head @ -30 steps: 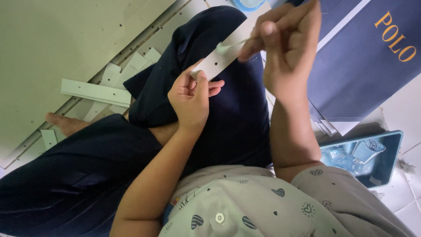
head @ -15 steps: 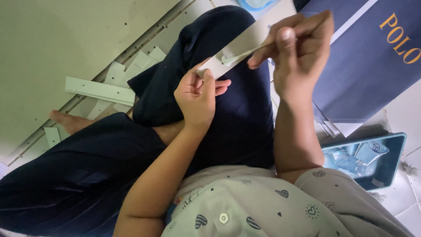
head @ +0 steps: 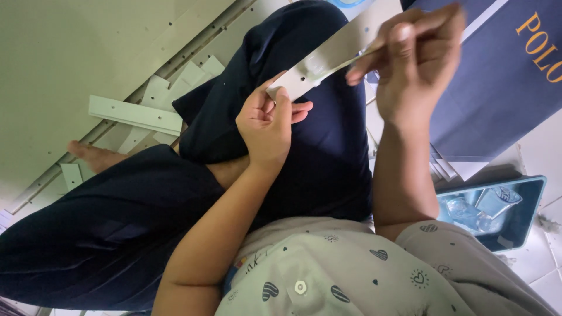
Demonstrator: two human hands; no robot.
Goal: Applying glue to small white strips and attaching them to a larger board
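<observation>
a long flat white strip (head: 331, 55) with small holes is held above the lap, slanting up toward the far right. its near end is pinched by the left hand (head: 268, 126), thumb and fingers closed on the strip's edge. the right hand (head: 413, 70) is raised beside the strip's upper part, its fingers closed on a thin pale rod-like piece (head: 364, 54) (too blurred to be told apart further) that is laid against the strip. dark trousers (head: 293, 158) are seen under both hands, with a bare foot (head: 93, 157) resting on the floor to the left. more white strips (head: 134, 114) are scattered on the floor beside a large pale panel (head: 76, 52). a teal tray (head: 530, 216) holding clear plastic pieces is set near the right elbow, below a dark blue box (head: 503, 88)
</observation>
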